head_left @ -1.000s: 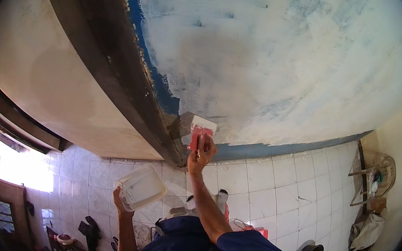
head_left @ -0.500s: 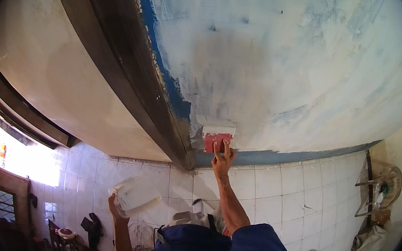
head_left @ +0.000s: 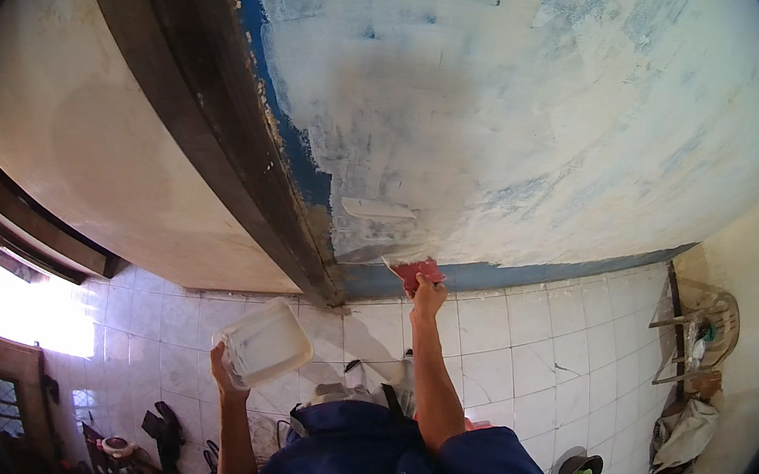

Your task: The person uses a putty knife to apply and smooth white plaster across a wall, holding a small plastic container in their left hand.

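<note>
My right hand point(head_left: 429, 299) grips a red putty spreader point(head_left: 415, 275), which is turned at a slant near the bottom edge of the whitish plastered wall point(head_left: 513, 131). A raised strip of white putty point(head_left: 377, 210) lies on that wall just above the spreader. In my left hand point(head_left: 222, 367) is a translucent plastic tub point(head_left: 269, 346), held by its side and tilted, with white smears inside. Most of the left fingers are hidden behind the tub.
A dark wooden post point(head_left: 219, 88) borders the plastered wall, beside a strip of blue paint point(head_left: 300, 158). White tiles point(head_left: 515, 365) lie beyond the wall's lower edge. A plastic chair point(head_left: 716, 327) stands at the right, and a dark round container point(head_left: 579, 471) sits at lower right.
The spreader has moved down the wall and turned to a slant, leaving the putty strip above it. The tub has tilted, showing more of its inside. The whole view has shifted slightly.
</note>
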### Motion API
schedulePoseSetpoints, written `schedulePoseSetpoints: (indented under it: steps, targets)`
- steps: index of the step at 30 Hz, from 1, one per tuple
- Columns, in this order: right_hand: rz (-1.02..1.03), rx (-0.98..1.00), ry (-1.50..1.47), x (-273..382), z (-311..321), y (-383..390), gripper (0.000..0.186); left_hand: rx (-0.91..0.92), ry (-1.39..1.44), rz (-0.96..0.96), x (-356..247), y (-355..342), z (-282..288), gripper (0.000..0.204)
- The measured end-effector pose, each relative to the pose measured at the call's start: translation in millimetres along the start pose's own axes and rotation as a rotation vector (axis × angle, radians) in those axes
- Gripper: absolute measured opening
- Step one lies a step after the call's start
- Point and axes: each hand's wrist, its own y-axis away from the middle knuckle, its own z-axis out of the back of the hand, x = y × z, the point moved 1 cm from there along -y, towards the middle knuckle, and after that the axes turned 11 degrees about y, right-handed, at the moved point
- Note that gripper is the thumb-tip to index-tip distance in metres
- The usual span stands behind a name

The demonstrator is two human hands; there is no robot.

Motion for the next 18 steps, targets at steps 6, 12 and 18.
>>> schedulePoseSetpoints:
  steps: [6, 12, 18]
  targets:
    - [-0.035, 0.103, -0.072, 42, -37, 1, 0.014, 0.016, 0.03, 0.009, 1, -6, 12, 0.062]
    - [0.168, 0.083, -0.021, 131, -74, 36, 0.015, 0.024, 0.007, 0.013, 5, -1, 19, 0.063]
    - [0.283, 0.078, 0.061, 202, -89, 59, 0.019, 0.035, 0.067, 0.058, 15, -15, 24, 0.065]
